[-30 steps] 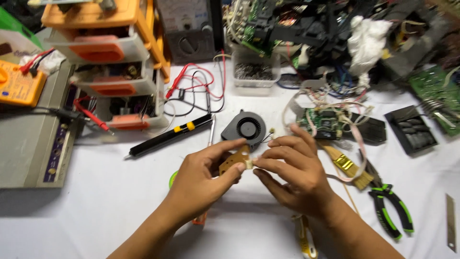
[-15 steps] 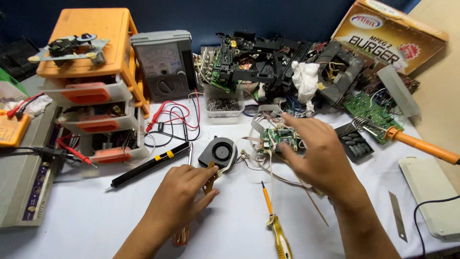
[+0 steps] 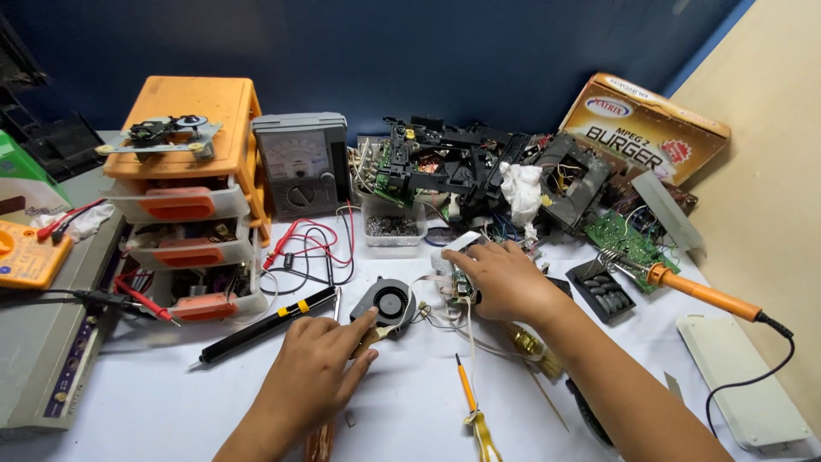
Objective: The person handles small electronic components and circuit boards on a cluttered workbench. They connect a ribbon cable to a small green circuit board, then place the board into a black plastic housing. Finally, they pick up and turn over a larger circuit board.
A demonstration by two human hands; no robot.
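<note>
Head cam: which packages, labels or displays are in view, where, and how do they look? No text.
Cardboard box: back right, leaning on the wall, tan and brown with a printed front.
Analog meter: back centre, upright, grey, pale dial window.
Yellow multimeter: left edge, flat on a grey case.

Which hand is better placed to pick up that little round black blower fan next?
Left, most likely. The left hand already has its fingertips at the blower fan, while the right hand rests on the small circuit board beside it.

The right hand (image 3: 505, 278) covers most of a small circuit board (image 3: 459, 282); the bottom edge cuts off both forearms.
</note>
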